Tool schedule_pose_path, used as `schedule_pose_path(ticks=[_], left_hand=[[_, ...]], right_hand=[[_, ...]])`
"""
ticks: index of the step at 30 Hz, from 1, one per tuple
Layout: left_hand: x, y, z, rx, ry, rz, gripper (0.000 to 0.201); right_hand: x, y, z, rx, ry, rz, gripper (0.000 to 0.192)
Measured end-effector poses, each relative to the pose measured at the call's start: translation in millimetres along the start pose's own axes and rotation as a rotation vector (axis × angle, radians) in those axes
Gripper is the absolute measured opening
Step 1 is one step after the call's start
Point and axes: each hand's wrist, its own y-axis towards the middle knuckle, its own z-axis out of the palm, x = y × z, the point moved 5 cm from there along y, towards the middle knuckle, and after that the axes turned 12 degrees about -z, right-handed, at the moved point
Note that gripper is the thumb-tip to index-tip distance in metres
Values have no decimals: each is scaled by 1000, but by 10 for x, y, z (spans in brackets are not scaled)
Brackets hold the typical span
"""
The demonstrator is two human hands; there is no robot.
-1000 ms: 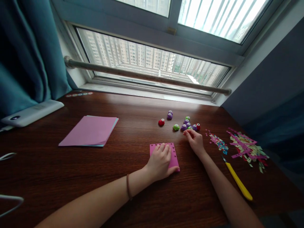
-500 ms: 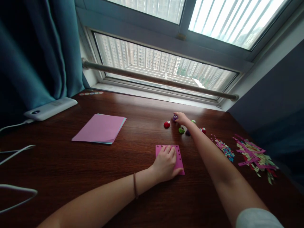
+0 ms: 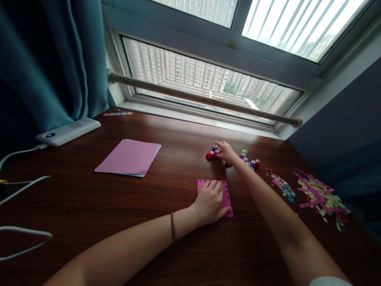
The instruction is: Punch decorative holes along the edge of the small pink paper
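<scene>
Head view: the right grip (image 3: 226, 151) pinches purple punches (image 3: 214, 149), probably light and hard, best held by their sides, just beside a red punch (image 3: 209, 156). Nearer than the grip, the left hand (image 3: 210, 201) rests unclenched on a thin pink card (image 3: 225, 201); room opens leftward toward the paper stack (image 3: 127, 157) on the table (image 3: 178, 159).

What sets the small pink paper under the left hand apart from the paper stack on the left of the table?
The small pink paper looks much smaller than the paper stack. The small paper has dark dots along its far and right edges; the stack's top sheet shows none. The left hand rests on the small paper, while no hand touches the stack. Both lie on the table and show pink.
</scene>
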Motion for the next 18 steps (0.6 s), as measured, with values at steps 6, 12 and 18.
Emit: schedule_pose_path(ticks=[6, 12, 18], left_hand=[[29, 24, -88, 24, -86, -41, 61], [62, 13, 5, 79, -128, -23, 83], [70, -13, 117, 104, -104, -33, 80]], right_hand=[[270, -433, -378, -188, 60, 19, 39], [599, -1471, -566, -275, 293, -29, 24], [645, -2062, -382, -217, 317, 10, 26]])
